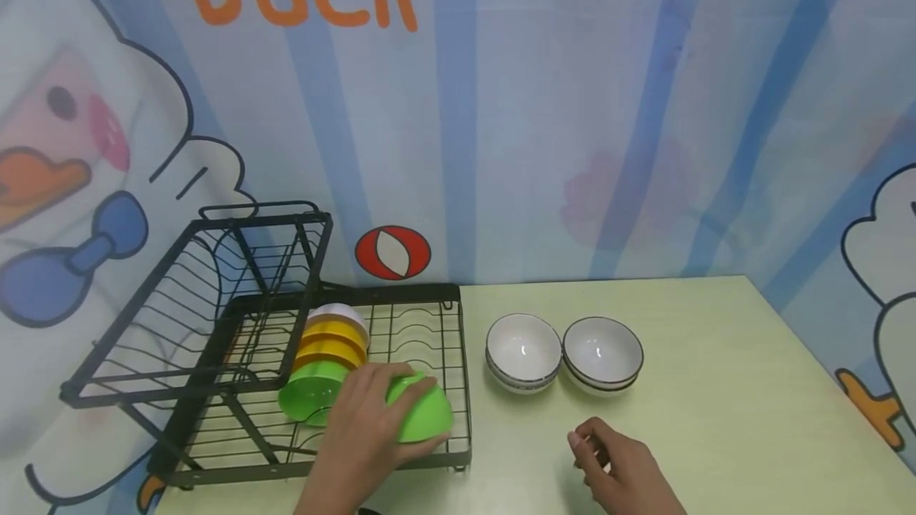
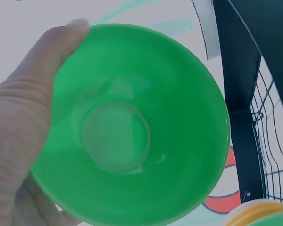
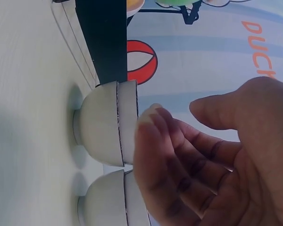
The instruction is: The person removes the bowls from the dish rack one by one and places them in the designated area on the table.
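Observation:
In the head view my left hand (image 1: pixel 372 420) grips a bright green bowl (image 1: pixel 425 415) by its rim, over the right part of the black dish rack (image 1: pixel 463 388). The left wrist view looks into this bowl (image 2: pixel 188 127), with the thumb at its rim. Left of it, a row of nested bowls stands on edge in the rack: a green bowl (image 1: pixel 309 396), yellow-orange bowls (image 1: pixel 332 332) and a whitish one at the back. Above the table, my right hand (image 1: pixel 622 467) holds nothing, its fingers loosely curled, nearest to the white bowls (image 3: pixel 101 125).
Two short stacks of white bowls with dark rims, a left stack (image 1: pixel 524 350) and a right stack (image 1: pixel 603 352), stand side by side right of the rack. The rack's raised upper tier (image 1: pixel 193 388) overhangs its left side. A printed curtain (image 1: pixel 544 102) hangs behind the pale table (image 1: pixel 716 388).

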A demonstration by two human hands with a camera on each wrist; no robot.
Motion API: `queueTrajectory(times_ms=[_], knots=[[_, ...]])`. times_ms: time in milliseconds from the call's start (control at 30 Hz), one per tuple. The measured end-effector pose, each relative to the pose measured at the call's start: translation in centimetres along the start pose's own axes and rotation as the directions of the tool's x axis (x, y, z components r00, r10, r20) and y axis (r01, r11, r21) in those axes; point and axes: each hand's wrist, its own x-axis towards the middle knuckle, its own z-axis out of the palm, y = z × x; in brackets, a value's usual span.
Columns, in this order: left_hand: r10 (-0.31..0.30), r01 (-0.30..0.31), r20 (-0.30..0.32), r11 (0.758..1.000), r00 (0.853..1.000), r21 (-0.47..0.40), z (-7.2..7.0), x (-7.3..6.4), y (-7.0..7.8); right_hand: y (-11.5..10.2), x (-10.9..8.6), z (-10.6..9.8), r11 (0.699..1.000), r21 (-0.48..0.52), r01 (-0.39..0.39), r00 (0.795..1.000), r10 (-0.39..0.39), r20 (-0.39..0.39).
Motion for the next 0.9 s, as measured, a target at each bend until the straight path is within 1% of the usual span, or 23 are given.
queueTrajectory(times_ms=[167,300,400,500,667,800,900], knots=[[0.029,-0.029,-0.010,0.999,1.000,-0.027,0.4,0.4,0.7,-0.3,0.1,0.4,0.998,-0.025,0.053,0.999,-0.053,0.008],[0.041,-0.041,-0.014,0.998,0.999,-0.040,0.8,0.7,1.4,-0.8,0.2,1.0,0.992,-0.049,0.120,0.993,-0.120,0.008],[0.056,-0.058,-0.030,0.997,0.998,-0.049,1.1,0.9,2.0,-1.1,0.4,1.4,0.984,-0.054,0.170,0.985,-0.170,0.009],[0.081,-0.084,-0.057,0.994,0.995,-0.066,1.5,1.1,2.4,-1.3,0.5,1.8,0.979,-0.043,0.200,0.980,-0.199,0.025],[0.117,-0.123,-0.076,0.988,0.990,-0.089,2.0,1.2,3.2,-1.6,0.7,2.4,0.976,-0.023,0.216,0.974,-0.213,0.073],[0.130,-0.136,-0.062,0.985,0.990,-0.103,2.0,1.3,3.7,-1.8,0.8,2.7,0.973,-0.006,0.229,0.970,-0.228,0.088],[0.133,-0.137,-0.042,0.983,0.990,-0.119,2.0,1.4,4.1,-2.0,0.8,2.7,0.975,0.010,0.221,0.970,-0.221,0.099]])
